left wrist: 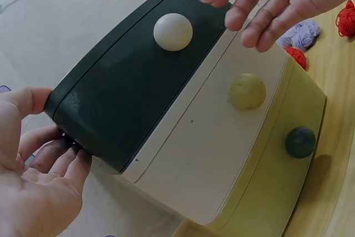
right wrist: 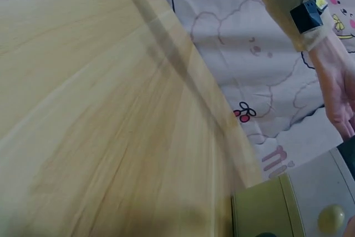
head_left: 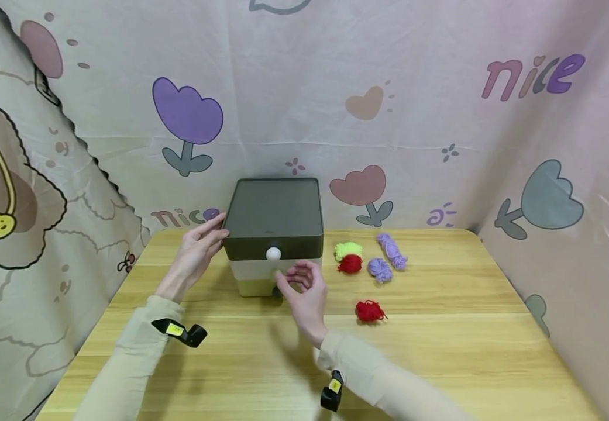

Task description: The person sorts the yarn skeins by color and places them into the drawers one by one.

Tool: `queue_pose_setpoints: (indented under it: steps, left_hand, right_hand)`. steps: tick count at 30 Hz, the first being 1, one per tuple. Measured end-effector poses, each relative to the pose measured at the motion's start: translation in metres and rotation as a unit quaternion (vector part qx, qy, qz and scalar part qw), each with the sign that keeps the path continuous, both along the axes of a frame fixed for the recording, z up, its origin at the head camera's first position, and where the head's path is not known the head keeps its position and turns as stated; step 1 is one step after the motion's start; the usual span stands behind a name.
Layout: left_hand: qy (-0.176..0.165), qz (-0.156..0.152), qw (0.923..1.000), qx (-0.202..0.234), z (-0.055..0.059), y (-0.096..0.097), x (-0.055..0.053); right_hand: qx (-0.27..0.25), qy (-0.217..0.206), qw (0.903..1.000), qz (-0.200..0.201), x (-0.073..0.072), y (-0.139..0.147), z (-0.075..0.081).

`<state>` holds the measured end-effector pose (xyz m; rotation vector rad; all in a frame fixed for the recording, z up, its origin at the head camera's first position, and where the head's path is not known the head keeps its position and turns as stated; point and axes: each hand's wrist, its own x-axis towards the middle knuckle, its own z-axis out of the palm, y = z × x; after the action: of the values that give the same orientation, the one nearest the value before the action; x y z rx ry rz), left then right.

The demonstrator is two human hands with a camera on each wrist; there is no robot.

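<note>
A small chest of drawers point(head_left: 278, 207) stands on the table, with a dark green top tier, a white middle and a yellow-green bottom. The top drawer carries a white knob point(left wrist: 173, 32), the middle one a yellow-green knob point(left wrist: 247, 92), the lowest a dark green knob point(left wrist: 300, 142). My left hand point(head_left: 196, 251) touches the left side of the top tier, thumb at its upper edge and fingertips lower down. In front of the middle tier hovers my right hand point(head_left: 306, 292), fingers loosely bent with nothing between them. All drawers sit flush.
Right of the chest lie bundles of yarn: a yellow-green one point(head_left: 348, 251), a red one point(head_left: 350, 264), a round purple one point(head_left: 380, 270) and a long purple one point(head_left: 392, 251). Another red bundle point(head_left: 370, 311) lies nearer. A printed curtain point(head_left: 415, 146) hangs behind the wooden table point(head_left: 441, 351).
</note>
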<state>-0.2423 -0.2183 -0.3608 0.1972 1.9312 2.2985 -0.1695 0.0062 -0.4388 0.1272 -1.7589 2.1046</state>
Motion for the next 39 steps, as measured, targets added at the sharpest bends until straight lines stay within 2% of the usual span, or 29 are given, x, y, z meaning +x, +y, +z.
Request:
queue_pose_setpoints:
  steps: [9, 19, 31, 39]
  left_hand:
    - [-0.005, 0.000, 1.0000, 0.008, 0.001, 0.000, 0.001]
    - [0.000, -0.003, 0.9999, 0.016, 0.001, -0.002, 0.002]
    - [0.001, -0.005, 1.0000, 0.008, 0.000, -0.001, 0.001]
    - [0.008, -0.009, 0.9999, 0.010, 0.000, 0.000, 0.002]
  right_hand:
    - [-0.010, 0.016, 0.9996, -0.023, -0.006, -0.014, 0.004]
    - [-0.017, 0.026, 0.9991, -0.028, -0.013, -0.029, 0.003]
    - [-0.026, 0.031, 0.9976, -0.056, -0.020, -0.035, 0.001]
    - [-0.030, 0.028, 0.9973, -0.060, -0.024, -0.040, 0.001]
